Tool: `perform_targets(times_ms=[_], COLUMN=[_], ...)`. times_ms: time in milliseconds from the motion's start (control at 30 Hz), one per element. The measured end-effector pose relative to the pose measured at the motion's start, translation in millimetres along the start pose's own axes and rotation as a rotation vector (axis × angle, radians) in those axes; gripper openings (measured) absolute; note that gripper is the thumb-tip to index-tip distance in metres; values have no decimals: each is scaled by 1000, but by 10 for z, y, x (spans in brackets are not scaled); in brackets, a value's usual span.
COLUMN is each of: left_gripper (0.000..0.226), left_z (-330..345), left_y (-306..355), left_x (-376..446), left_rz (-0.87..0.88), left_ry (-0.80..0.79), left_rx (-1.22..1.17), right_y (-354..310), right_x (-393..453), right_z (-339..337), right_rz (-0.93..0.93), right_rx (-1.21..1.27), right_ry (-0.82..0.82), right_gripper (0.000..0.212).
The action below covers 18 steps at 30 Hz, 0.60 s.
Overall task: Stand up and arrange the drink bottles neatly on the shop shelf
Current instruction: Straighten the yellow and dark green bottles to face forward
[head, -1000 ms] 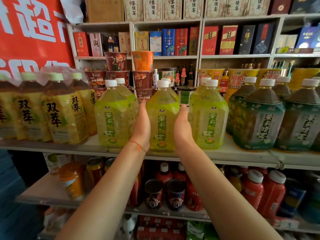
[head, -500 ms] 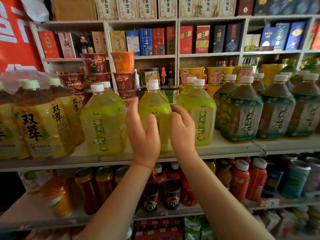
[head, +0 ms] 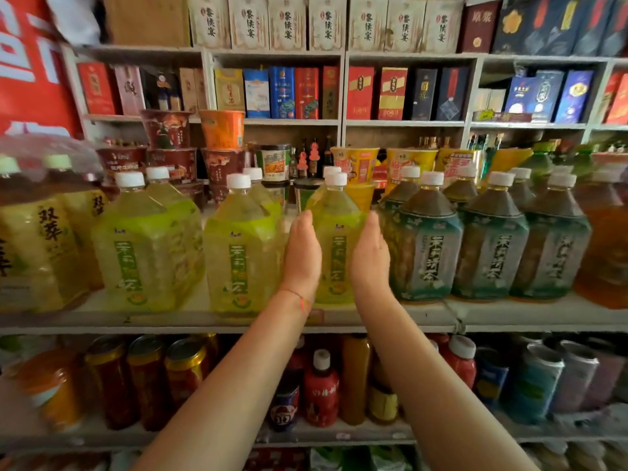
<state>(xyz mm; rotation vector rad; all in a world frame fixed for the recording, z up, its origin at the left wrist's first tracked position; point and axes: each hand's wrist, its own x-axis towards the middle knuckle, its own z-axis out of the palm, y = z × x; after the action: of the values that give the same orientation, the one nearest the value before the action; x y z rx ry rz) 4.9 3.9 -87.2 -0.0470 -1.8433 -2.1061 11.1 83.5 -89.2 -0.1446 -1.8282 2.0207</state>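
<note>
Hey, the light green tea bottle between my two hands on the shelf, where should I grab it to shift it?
Probably grip the light green bottle by its broad flat sides, low on the body, coming from the front. Your left hand and right hand already flank it. The neck narrows to a small white cap, a poorer hold.

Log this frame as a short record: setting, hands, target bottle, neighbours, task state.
setting: shop shelf
left hand: flat against left side of target
right hand: flat against its right side
target: light green tea bottle, upright
neighbours: green tea bottle left; dark tea bottle right
task state: front row standing
</note>
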Motion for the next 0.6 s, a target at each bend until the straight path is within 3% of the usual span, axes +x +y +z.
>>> perform_targets(times_ms=[67,167,367,600], left_gripper=[66,78,73,69], left_z=[62,93,188,216], left_y=[-94,-92,-43,0], left_x=[122,160,44,-132], left_rz=[-33,-79,-56,-65], left_ry=[68,106,177,168], left_rx=[-52,-105,-106,-95], right_y=[-19,3,-15,8], right_x=[97,129,156,15], right_z=[-72,-80,-162,-267], right_rz=[140,237,267,167], right_rx=[72,107,11,-43], right_ry=[-39,-96,-127,-148], right_gripper=[65,66,69,71])
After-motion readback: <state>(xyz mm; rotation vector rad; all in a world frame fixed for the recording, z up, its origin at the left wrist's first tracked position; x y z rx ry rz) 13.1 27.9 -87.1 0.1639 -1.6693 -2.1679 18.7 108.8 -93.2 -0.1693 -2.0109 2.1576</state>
